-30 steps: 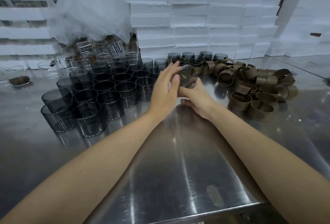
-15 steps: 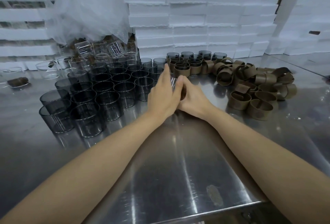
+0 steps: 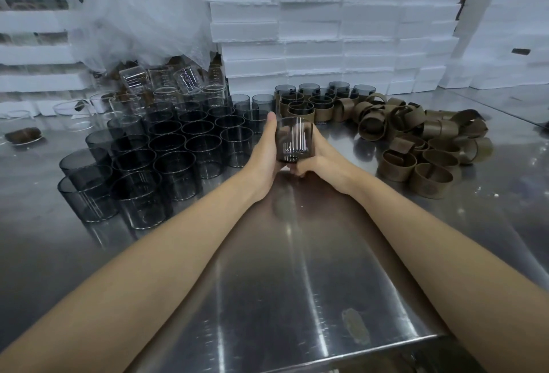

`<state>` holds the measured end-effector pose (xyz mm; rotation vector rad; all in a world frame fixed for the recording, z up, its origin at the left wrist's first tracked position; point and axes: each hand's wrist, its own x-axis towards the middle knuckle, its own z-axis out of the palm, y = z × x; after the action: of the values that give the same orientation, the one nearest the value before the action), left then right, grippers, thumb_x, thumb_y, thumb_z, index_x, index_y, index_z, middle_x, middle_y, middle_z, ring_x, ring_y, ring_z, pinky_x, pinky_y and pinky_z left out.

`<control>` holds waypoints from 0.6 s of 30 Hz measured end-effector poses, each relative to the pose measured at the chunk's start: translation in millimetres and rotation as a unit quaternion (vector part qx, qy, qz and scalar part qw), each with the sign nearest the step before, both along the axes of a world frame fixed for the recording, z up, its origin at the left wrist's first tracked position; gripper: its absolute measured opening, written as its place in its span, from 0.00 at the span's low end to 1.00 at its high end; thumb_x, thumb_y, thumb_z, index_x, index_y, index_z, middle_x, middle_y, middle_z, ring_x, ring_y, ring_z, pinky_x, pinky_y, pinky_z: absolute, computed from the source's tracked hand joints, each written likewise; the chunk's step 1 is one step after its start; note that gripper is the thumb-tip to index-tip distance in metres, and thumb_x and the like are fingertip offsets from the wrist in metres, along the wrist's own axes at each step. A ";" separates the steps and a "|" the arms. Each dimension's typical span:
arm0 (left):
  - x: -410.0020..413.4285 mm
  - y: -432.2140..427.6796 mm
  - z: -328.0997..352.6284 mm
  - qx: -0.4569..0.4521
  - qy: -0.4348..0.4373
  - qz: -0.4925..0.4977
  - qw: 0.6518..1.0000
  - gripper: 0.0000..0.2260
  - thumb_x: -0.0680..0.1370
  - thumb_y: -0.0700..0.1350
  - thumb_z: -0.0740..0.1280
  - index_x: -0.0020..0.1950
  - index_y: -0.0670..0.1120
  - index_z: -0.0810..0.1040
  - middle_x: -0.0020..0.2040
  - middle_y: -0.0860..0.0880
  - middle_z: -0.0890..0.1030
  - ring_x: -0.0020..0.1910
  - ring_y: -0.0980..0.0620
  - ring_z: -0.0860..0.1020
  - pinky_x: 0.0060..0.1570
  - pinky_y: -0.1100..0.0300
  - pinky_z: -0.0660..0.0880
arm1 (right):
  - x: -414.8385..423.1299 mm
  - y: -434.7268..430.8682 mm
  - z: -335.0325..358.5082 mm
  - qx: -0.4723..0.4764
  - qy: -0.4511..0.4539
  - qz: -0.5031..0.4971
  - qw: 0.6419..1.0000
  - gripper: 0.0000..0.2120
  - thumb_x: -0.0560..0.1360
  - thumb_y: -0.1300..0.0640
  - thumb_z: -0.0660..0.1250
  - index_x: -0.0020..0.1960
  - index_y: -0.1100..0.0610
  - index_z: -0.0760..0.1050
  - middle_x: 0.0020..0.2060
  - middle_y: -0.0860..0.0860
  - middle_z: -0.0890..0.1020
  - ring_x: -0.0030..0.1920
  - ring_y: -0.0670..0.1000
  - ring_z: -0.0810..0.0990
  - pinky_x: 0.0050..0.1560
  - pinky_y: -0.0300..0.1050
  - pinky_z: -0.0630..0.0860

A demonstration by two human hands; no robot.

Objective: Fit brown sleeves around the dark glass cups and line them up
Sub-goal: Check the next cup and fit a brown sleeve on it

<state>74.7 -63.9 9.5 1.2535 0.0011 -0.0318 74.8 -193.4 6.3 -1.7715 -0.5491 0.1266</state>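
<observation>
While both hands clasp one dark glass cup (image 3: pixel 294 141) just above the steel table (image 3: pixel 297 268), stock lies on either side.
At the left, bare dark cups (image 3: pixel 166 150) stand clustered; the left hand (image 3: pixel 263 154) wraps the held cup's left wall, thumb straight up along it, and the right hand (image 3: pixel 325 160) curls its fingers round the lower right. Sleeved cups (image 3: pixel 300 108) stand just behind, with loose brown sleeves (image 3: pixel 416 141) heaped at the right.

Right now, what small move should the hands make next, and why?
Probably the right hand should fetch a loose sleeve from the pile: it and the left hand hold a dark cup showing no sleeve, unlike the sleeved cups behind.
</observation>
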 end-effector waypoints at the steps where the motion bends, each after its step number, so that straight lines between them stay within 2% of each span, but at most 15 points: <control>1: 0.4 -1.2 -0.8 0.000 -0.010 -0.001 1.000 0.24 0.82 0.62 0.53 0.51 0.46 0.80 0.44 0.44 0.85 0.41 0.45 0.82 0.44 0.50 0.77 | -0.1 0.9 -0.1 0.007 0.007 -0.006 1.000 0.29 0.59 0.70 0.63 0.57 0.52 0.65 0.40 0.58 0.75 0.36 0.48 0.76 0.33 0.41 0.73; 3: -0.6 -2.4 -3.0 0.004 -0.030 -0.013 0.999 0.23 0.81 0.63 0.53 0.51 0.48 0.79 0.39 0.46 0.84 0.35 0.48 0.81 0.37 0.54 0.76 | 0.7 3.1 -1.2 0.001 0.001 -0.021 1.000 0.30 0.61 0.72 0.62 0.59 0.49 0.65 0.41 0.59 0.75 0.38 0.51 0.75 0.35 0.42 0.74; 5: -1.8 -2.3 -5.1 0.012 -0.048 -0.032 0.998 0.17 0.81 0.60 0.57 0.52 0.49 0.78 0.42 0.47 0.84 0.38 0.50 0.81 0.37 0.57 0.76 | 1.2 5.9 -0.9 -0.002 -0.015 -0.047 0.999 0.32 0.66 0.76 0.61 0.62 0.49 0.65 0.43 0.55 0.76 0.41 0.50 0.76 0.37 0.40 0.75; 7: -3.3 -1.5 -5.2 0.027 -0.048 -0.049 0.997 0.14 0.81 0.56 0.60 0.56 0.47 0.78 0.50 0.44 0.83 0.48 0.46 0.81 0.49 0.53 0.77 | 1.2 7.2 -0.6 -0.025 -0.060 -0.069 0.996 0.29 0.66 0.73 0.64 0.64 0.53 0.66 0.47 0.51 0.78 0.48 0.50 0.77 0.46 0.43 0.77; 9: -4.4 -1.7 -5.7 0.035 -0.042 -0.046 0.997 0.19 0.81 0.56 0.61 0.64 0.43 0.75 0.59 0.40 0.81 0.58 0.43 0.80 0.62 0.49 0.74 | 1.5 6.6 -2.2 -0.104 -0.130 -0.101 0.981 0.30 0.68 0.66 0.67 0.69 0.56 0.67 0.52 0.49 0.75 0.57 0.52 0.73 0.60 0.47 0.73; 10: -4.5 -1.6 -6.0 0.033 -0.043 -0.036 0.998 0.22 0.81 0.57 0.61 0.67 0.43 0.72 0.61 0.40 0.80 0.60 0.43 0.79 0.66 0.48 0.73 | 1.9 5.9 -3.2 -0.137 -0.151 -0.127 0.971 0.34 0.70 0.65 0.67 0.74 0.56 0.62 0.56 0.49 0.71 0.59 0.51 0.70 0.63 0.43 0.69; 11: -4.8 -1.6 -6.5 0.028 -0.047 -0.021 0.998 0.23 0.80 0.58 0.61 0.68 0.43 0.70 0.62 0.41 0.80 0.60 0.45 0.79 0.67 0.47 0.72 | 0.7 6.7 -3.0 -0.152 -0.162 -0.147 0.964 0.38 0.72 0.65 0.67 0.78 0.57 0.54 0.59 0.50 0.67 0.60 0.50 0.69 0.63 0.37 0.66; 13: -4.3 -1.3 -7.6 0.025 -0.058 0.010 0.998 0.19 0.80 0.60 0.61 0.64 0.49 0.68 0.61 0.45 0.79 0.58 0.49 0.80 0.64 0.49 0.75 | -0.8 11.6 -2.1 -0.168 -0.195 -0.144 0.956 0.43 0.72 0.67 0.66 0.79 0.58 0.45 0.66 0.56 0.63 0.64 0.53 0.68 0.63 0.36 0.64; 15: -3.3 -0.9 -9.4 0.061 -0.060 0.028 0.996 0.17 0.79 0.62 0.60 0.61 0.54 0.66 0.60 0.48 0.78 0.57 0.53 0.79 0.60 0.54 0.76 | -1.9 20.5 -4.1 -0.192 -0.228 -0.126 0.946 0.45 0.71 0.69 0.66 0.79 0.59 0.42 0.71 0.59 0.60 0.71 0.56 0.63 0.68 0.40 0.61; 18: -2.5 -1.2 -11.5 0.140 -0.069 0.021 0.988 0.23 0.79 0.65 0.58 0.66 0.51 0.63 0.63 0.50 0.75 0.63 0.53 0.75 0.67 0.51 0.71 | -3.1 27.2 -7.2 -0.180 -0.213 -0.150 0.949 0.48 0.71 0.67 0.69 0.78 0.62 0.40 0.75 0.59 0.57 0.76 0.56 0.56 0.70 0.37 0.53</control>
<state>72.2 -65.1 -2.0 1.5339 -0.0902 0.0939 71.6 -166.2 -0.9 -2.2359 -0.5793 -0.4007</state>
